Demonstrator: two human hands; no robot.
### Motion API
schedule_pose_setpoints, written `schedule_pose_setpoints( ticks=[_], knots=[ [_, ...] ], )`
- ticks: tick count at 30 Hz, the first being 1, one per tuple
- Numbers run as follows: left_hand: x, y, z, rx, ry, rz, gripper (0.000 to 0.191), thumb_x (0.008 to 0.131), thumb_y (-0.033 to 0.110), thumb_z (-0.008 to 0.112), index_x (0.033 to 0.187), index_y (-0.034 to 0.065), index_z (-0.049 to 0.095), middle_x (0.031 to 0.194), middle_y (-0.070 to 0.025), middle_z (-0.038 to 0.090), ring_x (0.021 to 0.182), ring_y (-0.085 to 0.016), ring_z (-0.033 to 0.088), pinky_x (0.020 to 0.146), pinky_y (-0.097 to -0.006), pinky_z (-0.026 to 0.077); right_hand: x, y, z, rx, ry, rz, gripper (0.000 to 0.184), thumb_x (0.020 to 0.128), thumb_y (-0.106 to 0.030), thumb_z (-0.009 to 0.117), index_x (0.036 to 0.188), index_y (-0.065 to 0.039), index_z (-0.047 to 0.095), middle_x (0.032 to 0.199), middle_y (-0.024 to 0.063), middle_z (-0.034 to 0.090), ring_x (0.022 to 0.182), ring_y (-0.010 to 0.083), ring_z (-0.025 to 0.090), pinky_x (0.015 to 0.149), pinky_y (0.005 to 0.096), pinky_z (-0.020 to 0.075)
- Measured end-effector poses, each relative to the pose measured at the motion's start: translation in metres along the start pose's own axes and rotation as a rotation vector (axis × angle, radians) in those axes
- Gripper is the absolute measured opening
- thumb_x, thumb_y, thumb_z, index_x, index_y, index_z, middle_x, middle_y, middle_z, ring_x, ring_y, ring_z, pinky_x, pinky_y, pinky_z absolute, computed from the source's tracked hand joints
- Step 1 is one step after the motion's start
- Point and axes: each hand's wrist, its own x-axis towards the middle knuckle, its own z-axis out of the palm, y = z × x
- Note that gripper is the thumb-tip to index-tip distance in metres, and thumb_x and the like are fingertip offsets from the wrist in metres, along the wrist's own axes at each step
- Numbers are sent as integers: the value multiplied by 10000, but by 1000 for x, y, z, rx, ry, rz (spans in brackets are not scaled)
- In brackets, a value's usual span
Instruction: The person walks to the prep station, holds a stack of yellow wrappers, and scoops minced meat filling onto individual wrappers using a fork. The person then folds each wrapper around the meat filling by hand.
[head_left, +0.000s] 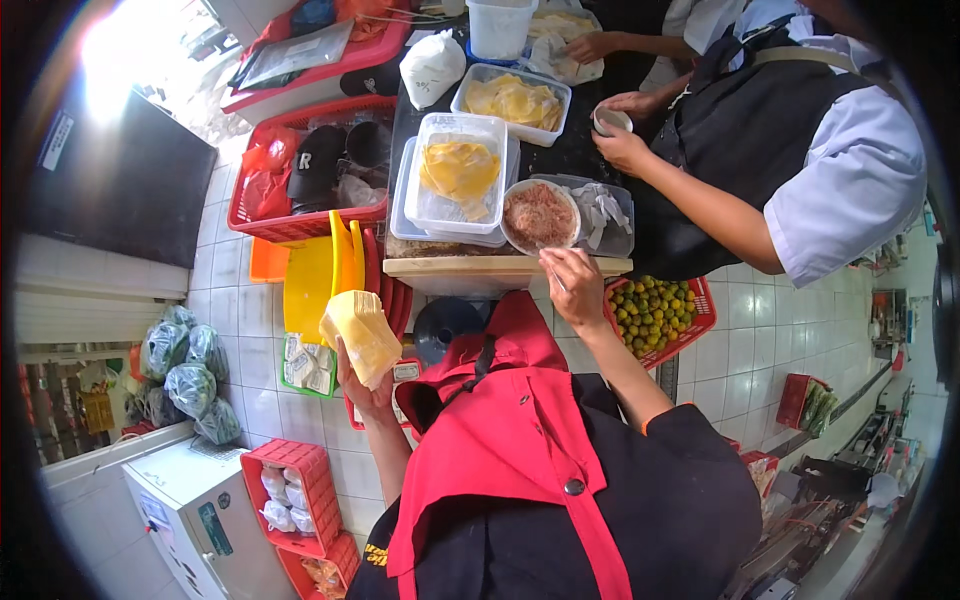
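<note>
A stack of yellow dough wrappers (361, 337) lies in my left hand (367, 386), left of the table. My right hand (574, 285) is at the table's front edge, fingers pinched around a thin utensil, just below a white bowl of reddish minced filling (541, 215). Right of the bowl, a clear plastic tub (621, 240) contains greyish-white strips. To its left, yellow wrappers (459, 171) lie in a white plastic container (491, 223) set on another container. Behind that, a second container (555, 137) holds more yellow wrappers (514, 101). A tied white plastic bag (433, 69) stands beside it.
Across the table's right side, a co-worker in a dark apron (720, 135) holds a small white bowl (613, 120); another person's hand (592, 46) reaches in behind. A red crate (307, 229) with a cap and bags is at left. A red basket of green-orange citrus fruit (654, 315) sits below right.
</note>
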Motion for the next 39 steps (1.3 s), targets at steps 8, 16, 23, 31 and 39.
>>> schedule_pose_setpoints(
  ticks=[8,16,23,31,39],
  knots=[
    [-14,20,-87,164,-95,-34,586,987,372,495,1462,55,359,1460,-156,435,1326,-313,442,1104,-492,352,1,4,2,-4,12,-56,138,803,-107,647,929,-99,704,949,42,673,917,243,613,822,376,506],
    [13,-11,-48,1289,76,151,591,996,342,485,1465,17,335,1447,-175,445,1314,-326,457,1095,-462,379,-11,28,12,24,65,26,141,773,-128,684,901,-96,733,939,23,686,924,202,620,841,337,507],
    [13,-25,-52,1108,-212,156,570,1007,336,469,1473,43,320,1452,-168,437,1312,-332,458,1089,-461,386,-1,17,13,164,126,-106,113,775,-120,633,863,-96,701,880,44,671,901,236,621,824,365,513],
    [-4,-89,29,276,240,-91,503,1006,216,491,1474,142,322,1376,-119,513,1190,-268,575,966,-464,504,6,35,13,164,43,-16,172,798,-77,675,964,-77,718,926,30,670,892,223,619,794,357,506],
    [-49,-134,66,440,268,176,553,1006,217,494,1505,183,260,1394,-114,477,1193,-266,563,964,-462,501,7,46,9,189,2,-112,107,832,-108,667,919,-68,715,918,51,672,882,261,619,802,389,516]
  ],
)
